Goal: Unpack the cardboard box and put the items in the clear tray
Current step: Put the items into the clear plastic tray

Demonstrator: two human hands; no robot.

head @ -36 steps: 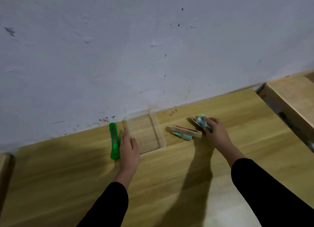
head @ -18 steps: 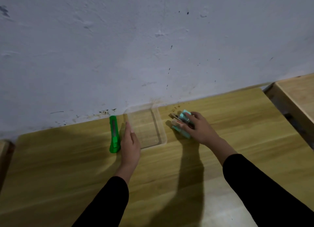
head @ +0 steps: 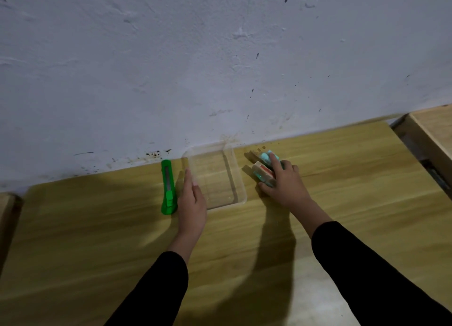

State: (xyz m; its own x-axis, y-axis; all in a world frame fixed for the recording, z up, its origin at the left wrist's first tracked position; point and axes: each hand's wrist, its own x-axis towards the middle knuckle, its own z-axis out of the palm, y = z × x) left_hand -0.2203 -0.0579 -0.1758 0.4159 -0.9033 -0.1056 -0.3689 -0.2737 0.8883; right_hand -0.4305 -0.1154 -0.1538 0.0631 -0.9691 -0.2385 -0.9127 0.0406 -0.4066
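A clear tray [head: 241, 193] lies on the wooden table against the wall, with nothing in it. My left hand [head: 192, 203] rests flat against the tray's left wall, fingers together, holding nothing. Just right of the tray, my right hand [head: 285, 182] covers and grips a small bundle: a small cardboard box [head: 263, 170] with a red mark and teal items [head: 266, 157] beside and under it. The bundle sits on the table, apart from the tray's right wall. My fingers hide much of the bundle.
A green utility knife [head: 168, 187] lies left of the tray, close beside my left hand. A white wall runs along the table's back edge. A second wooden table [head: 433, 135] stands at the right, across a narrow gap.
My right hand has gathered the box and teal items together and slid them leftward to the tray's right side. The left hand has stayed at the tray's left wall.
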